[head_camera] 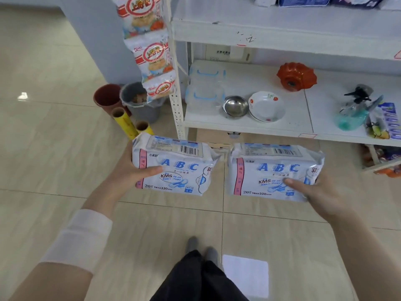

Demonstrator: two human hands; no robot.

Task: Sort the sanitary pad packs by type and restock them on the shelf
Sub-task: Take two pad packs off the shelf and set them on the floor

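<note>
Two alike white-and-blue "ABC" sanitary pad packs hang side by side over the tiled floor, in front of the white shelf point(249, 124). My left hand point(128, 172) grips the left pad pack point(173, 164) by its left end, thumb across the front. The right pad pack point(273, 170) is held at its right end by my right hand point(314, 192), thumb on the front. On the top shelf board point(282, 16), dark blue packs point(303, 0) show at the frame's upper edge.
The lower shelf board carries clear lidded boxes point(206, 90), a steel bowl point(235, 106), a white dish point(267, 106), an orange bowl point(296, 76) and a spray bottle point(353, 109). Snack bags point(152, 51) hang on the shelf post. Pots point(108, 96), a bin point(141, 103) and yellow rolls point(125, 124) stand left.
</note>
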